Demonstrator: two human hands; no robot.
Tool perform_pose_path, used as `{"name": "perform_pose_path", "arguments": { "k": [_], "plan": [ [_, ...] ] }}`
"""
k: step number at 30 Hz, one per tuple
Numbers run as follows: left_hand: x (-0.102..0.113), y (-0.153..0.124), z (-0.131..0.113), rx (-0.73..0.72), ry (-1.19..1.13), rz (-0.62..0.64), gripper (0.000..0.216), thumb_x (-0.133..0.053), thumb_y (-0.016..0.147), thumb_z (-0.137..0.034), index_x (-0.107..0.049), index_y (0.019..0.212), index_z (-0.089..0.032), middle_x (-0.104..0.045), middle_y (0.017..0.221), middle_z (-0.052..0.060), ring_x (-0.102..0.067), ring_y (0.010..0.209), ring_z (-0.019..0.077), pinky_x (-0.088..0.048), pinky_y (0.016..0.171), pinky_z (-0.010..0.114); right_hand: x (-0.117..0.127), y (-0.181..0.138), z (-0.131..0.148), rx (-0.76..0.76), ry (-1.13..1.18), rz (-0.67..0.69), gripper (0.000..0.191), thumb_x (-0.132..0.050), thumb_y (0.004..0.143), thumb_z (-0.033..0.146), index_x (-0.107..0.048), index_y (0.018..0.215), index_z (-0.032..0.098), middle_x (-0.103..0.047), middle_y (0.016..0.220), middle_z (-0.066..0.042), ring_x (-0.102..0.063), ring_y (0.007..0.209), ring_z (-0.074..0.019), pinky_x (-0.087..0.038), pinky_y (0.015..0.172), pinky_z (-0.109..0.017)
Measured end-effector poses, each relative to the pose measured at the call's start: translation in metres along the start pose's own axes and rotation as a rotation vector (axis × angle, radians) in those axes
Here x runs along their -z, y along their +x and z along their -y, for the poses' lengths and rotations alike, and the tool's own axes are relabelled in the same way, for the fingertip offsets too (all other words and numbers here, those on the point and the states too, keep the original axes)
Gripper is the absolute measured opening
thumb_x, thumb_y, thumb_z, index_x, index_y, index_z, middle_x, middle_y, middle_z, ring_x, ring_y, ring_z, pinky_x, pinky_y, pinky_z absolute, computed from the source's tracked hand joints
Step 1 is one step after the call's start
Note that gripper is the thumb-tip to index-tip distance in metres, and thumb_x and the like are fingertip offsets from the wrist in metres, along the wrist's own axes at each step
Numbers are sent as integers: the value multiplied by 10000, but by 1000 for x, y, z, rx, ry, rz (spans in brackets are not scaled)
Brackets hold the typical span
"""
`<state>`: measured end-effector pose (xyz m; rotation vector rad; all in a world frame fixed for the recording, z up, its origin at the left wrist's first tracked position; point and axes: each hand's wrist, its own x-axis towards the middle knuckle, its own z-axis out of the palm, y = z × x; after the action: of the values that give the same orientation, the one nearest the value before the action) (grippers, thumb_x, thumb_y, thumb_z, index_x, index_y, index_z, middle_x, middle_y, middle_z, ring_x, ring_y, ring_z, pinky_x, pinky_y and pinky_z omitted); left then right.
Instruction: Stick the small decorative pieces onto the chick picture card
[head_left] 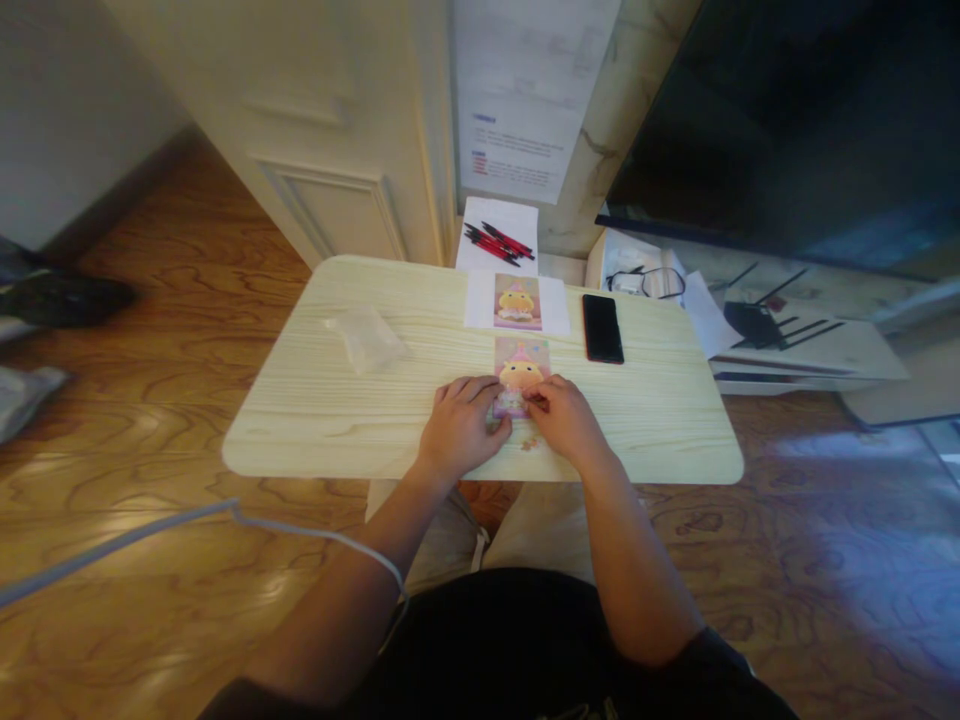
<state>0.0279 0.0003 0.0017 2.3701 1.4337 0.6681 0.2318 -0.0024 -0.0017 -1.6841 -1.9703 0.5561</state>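
Observation:
A small colourful picture [523, 368] of a cartoon figure in a pink hat lies on the light wood-grain table [315, 420], close to its near edge. My left hand [463, 425] rests at the picture's lower left, with fingertips on its edge and the thumb apart. At the lower right, my right hand [564, 415] has its fingers pinched together over the picture; whatever is between them is too small to make out. Some tiny orange-brown pieces [531, 443] lie just below, between the hands. Both hands cover parts of the picture's bottom.
Behind the picture lies a white sheet [555, 305] printed with a similar figure. A black phone [602, 328] is to its right, a clear plastic bag [367, 338] to the left. Red pens [499, 243] sit on paper beyond the table. A grey cable [315, 530] crosses my left forearm.

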Motion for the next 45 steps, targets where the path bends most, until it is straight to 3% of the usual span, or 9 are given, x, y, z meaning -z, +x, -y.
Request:
{"name": "perform_pose_path", "arguments": {
  "k": [8, 12, 27, 37, 45],
  "plan": [
    [-1, 0, 0, 8, 3, -6, 401, -614, 899, -351, -661, 1285, -253, -659, 1382, 56, -562, 1275, 296, -430, 1059, 494, 13, -3, -2, -14, 22, -53, 278, -588, 912, 54, -758, 1054, 222, -683, 1060, -59, -648, 1014, -205, -516, 977, -360],
    [-1, -1, 0, -1, -1, -7, 399, -607, 904, -355, -656, 1285, -248, -658, 1381, 62, -562, 1277, 295, -431, 1054, 490, 17, -4, -2, -3, 22, -68, 239, -606, 918, 82, -757, 1050, 212, -679, 1042, -61, -648, 991, -204, -524, 946, -350],
    [0, 0, 0, 5, 1, 6, 390, -615, 903, -359, -663, 1278, -261, -668, 1367, 62, -562, 1271, 307, -434, 1047, 501, -1, -2, 4, -8, -17, -31, 187, -741, 857, 179, -762, 1040, 216, -692, 1052, -75, -647, 1012, -233, -519, 970, -395],
    [0, -1, 0, -2, 11, 2, 397, -605, 908, -366, -648, 1286, -255, -655, 1388, 52, -557, 1280, 291, -431, 1052, 490, 36, -24, -22, -56, 52, -138, 169, -627, 932, 197, -761, 1033, 217, -686, 1025, -62, -657, 952, -207, -532, 885, -361],
    [3, 1, -5, 16, 25, 22, 418, -625, 874, -358, -663, 1282, -276, -659, 1381, 70, -562, 1279, 315, -428, 1060, 502, 47, -48, -28, -84, 18, -86, 187, -631, 917, 168, -763, 1039, 218, -695, 1022, -68, -666, 965, -216, -536, 899, -364]
  ]
}}
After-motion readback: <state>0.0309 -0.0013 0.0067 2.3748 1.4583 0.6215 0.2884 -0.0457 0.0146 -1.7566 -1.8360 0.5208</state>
